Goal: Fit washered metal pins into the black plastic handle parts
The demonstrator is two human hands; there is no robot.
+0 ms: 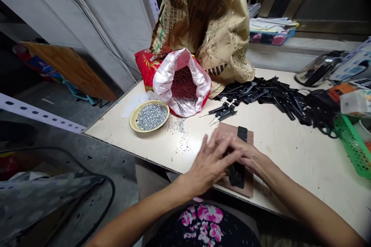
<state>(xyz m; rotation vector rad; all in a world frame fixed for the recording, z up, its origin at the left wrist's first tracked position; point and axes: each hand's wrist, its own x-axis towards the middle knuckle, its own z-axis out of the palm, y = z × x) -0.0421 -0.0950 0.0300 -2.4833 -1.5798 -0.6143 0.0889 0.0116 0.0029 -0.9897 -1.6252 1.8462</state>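
Both hands meet over a brown board (pixel 248 187) at the table's near edge. My left hand (pixel 209 163) lies on top with fingers stretched flat, covering most of my right hand (pixel 251 158). A black plastic piece (pixel 236 174) sits on the board under them, and another black piece (pixel 242 133) rests at the board's far end. My right hand's fingers are hidden beneath the left hand. A few finished black pieces with metal pins (pixel 223 112) lie just beyond the board.
A yellow dish of small silver bits (pixel 150 115) and scattered bits (pixel 182 139) lie left. A red-and-white bag of thin pins (pixel 182 83) stands before a brown paper sack (pixel 208 19). A heap of black parts (pixel 278 96) and a green basket (pixel 352 144) are right.
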